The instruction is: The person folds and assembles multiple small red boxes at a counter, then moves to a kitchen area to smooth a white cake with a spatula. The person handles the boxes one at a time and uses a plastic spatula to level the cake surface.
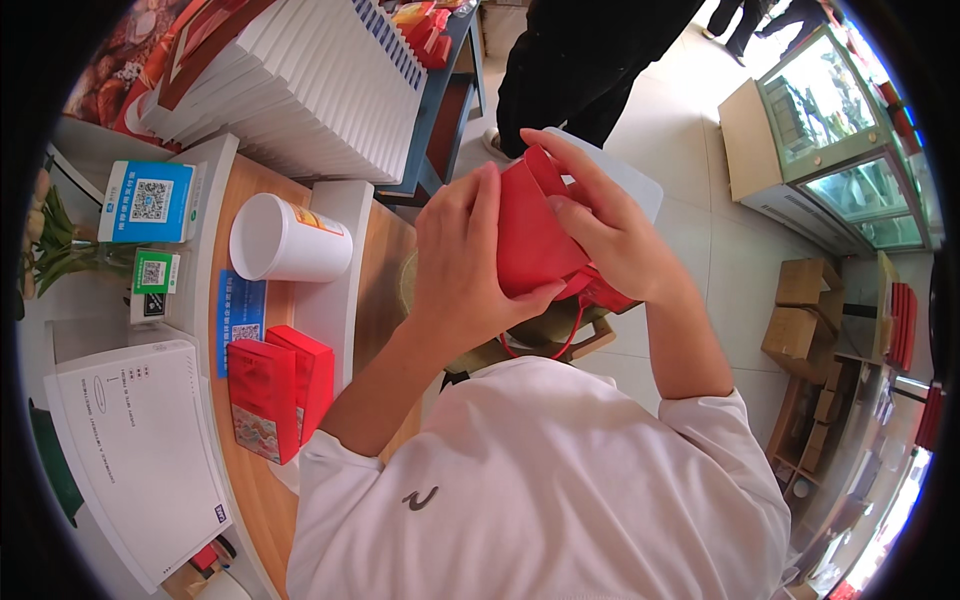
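Note:
Both hands hold a red paper box (535,225) in front of my chest, a flap standing up at its far end. My left hand (455,250) is closed round its left side, thumb along the near edge. My right hand (610,215) grips the right side, its thumb bent in by the flap and its forefinger reaching over the far end. Below the box, partly hidden by it and my right hand, shows more shiny red material (605,293) with a red cord (575,335). Whatever the box contains is out of sight.
On the wooden counter (265,510) at left stand two red boxes (265,395) and a white tub (285,240). A tall stack of white folded cartons (300,90) rises behind. A person in black trousers (580,70) stands ahead. Brown cartons (805,310) and a glass cabinet (830,120) are at right.

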Demonstrator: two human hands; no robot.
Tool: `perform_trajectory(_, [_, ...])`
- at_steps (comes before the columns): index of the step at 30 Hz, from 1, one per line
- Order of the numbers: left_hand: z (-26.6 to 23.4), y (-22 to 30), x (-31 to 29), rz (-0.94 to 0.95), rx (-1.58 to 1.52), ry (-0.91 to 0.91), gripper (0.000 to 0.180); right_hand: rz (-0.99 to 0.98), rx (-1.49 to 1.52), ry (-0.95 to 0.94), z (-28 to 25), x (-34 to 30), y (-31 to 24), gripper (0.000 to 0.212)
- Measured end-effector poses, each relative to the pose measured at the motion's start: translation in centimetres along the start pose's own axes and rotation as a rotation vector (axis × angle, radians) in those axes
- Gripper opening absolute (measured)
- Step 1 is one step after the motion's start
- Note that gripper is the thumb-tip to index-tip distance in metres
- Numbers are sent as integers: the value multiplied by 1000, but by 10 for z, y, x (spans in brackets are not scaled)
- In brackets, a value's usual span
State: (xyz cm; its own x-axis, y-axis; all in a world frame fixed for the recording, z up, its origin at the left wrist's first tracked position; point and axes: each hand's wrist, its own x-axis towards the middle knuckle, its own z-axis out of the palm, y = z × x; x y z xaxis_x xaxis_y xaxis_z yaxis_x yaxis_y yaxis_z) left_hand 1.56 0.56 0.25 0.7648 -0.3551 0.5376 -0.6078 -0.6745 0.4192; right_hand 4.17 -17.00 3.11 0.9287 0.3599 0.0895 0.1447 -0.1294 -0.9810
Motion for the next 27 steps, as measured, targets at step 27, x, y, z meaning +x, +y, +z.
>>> perform_trajectory(27, [-8, -5, 4, -165, -362, 98, 77, -271, -235, -127, -25, -12, 9, 56])
